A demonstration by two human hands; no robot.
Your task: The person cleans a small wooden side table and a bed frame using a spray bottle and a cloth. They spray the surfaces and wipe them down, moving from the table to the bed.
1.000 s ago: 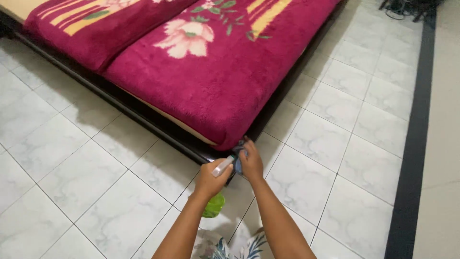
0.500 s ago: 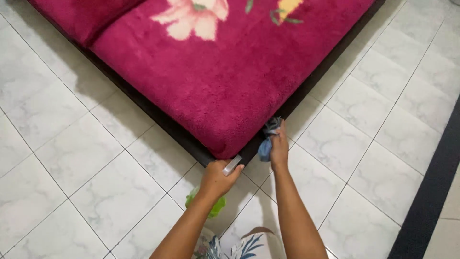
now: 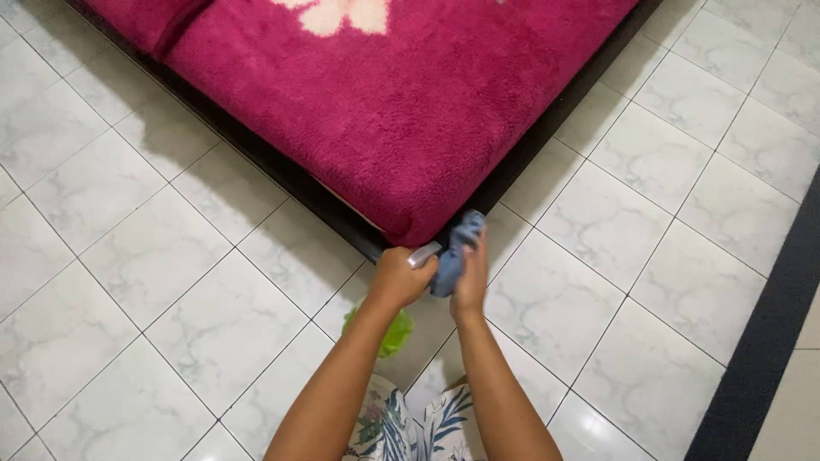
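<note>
my right hand [image 3: 471,277] has a closed grip on the blue cloth [image 3: 455,252], soft and floppy, best bunched mid-fold; left hand [image 3: 397,278] is closed round a small grey thing [image 3: 424,254]

Two bare forearms, without sleeves, watch or bracelet, entered from the lower edge. Left hand [image 3: 400,278] and right hand [image 3: 471,280] ungloved, no rings seen. Below, a white garment [image 3: 408,427] printed with dark blue-green leaves.

Magenta blanket [image 3: 401,102] — blue cloth [image 3: 457,252], white marbled tiles [image 3: 171,324].
</note>
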